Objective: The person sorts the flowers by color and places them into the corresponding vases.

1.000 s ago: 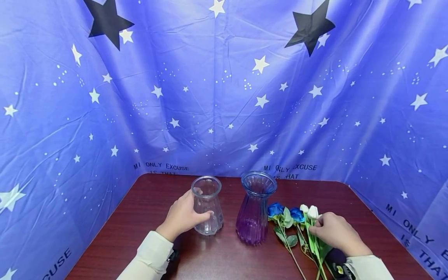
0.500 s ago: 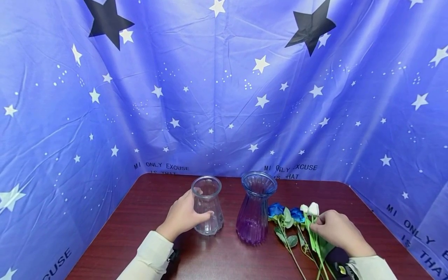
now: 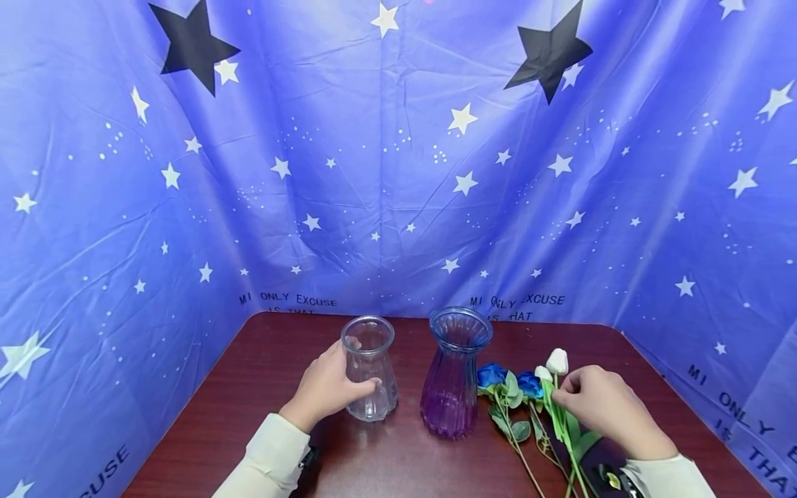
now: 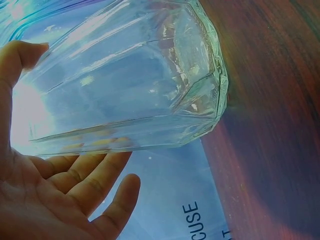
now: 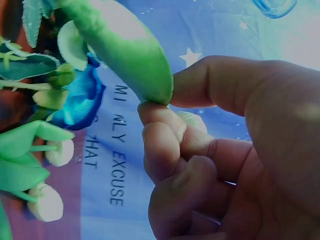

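My left hand point(image 3: 324, 391) grips the clear glass vase point(image 3: 378, 366), which stands upright on the table. In the left wrist view, the thumb lies on one side of the faceted glass and several fingers on the other. My right hand point(image 3: 613, 415) pinches a white tulip point(image 3: 557, 362) near its green leaf point(image 5: 135, 55), between thumb and index finger. Its bloom sits above a second white tulip point(image 3: 543, 373). Left of them lie a blue rose point(image 3: 490, 375) and another blue rose point(image 3: 529, 384). Between the hands stands a ribbed blue-and-purple glass vase point(image 3: 450, 394).
The dark red wooden table point(image 3: 398, 463) meets a blue star-printed cloth point(image 3: 386, 173) at its back and sides. The flowers' long stems point(image 3: 528, 463) run toward the near edge. Two white tulip blooms point(image 5: 46, 202) lie beyond the fingers in the right wrist view.
My right hand has moved slightly up and right, and the pinched tulip's bloom has risen away from the other tulip. The left hand and both vases have stayed in place.
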A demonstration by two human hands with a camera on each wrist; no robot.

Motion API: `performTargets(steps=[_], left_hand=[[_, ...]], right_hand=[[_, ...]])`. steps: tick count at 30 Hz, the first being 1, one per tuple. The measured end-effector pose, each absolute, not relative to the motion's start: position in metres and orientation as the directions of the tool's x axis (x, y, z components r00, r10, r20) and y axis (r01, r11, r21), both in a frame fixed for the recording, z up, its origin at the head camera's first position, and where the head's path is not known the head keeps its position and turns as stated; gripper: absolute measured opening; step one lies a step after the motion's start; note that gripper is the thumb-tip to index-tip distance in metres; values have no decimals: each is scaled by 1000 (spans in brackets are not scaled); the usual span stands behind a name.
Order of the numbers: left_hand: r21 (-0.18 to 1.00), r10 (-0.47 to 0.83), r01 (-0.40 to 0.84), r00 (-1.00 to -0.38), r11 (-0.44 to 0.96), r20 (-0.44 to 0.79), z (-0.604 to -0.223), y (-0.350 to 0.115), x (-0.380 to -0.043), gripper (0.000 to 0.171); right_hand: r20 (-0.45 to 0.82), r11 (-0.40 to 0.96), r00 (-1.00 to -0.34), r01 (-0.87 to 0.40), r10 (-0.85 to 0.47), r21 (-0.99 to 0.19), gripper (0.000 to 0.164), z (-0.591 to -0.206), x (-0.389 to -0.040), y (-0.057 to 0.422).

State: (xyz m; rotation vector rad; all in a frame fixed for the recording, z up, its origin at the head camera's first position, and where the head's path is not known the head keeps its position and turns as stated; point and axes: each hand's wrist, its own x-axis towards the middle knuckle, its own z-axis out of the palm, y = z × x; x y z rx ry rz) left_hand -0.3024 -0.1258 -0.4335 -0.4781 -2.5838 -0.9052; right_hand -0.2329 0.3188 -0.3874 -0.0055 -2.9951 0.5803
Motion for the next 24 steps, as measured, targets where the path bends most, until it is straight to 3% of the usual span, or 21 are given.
performTargets(steps=[14,24], left_hand=[[520,195,422,-879,742,435,-433,-125,-303,80],[515,196,424,-877,745,438,-436,-125,-303,82]], right_hand=[[157,936,-988,-56,-1,-348,33,-364,-226,307],[209,935,-978,-67,7,-349,19,-347,-221,301]])
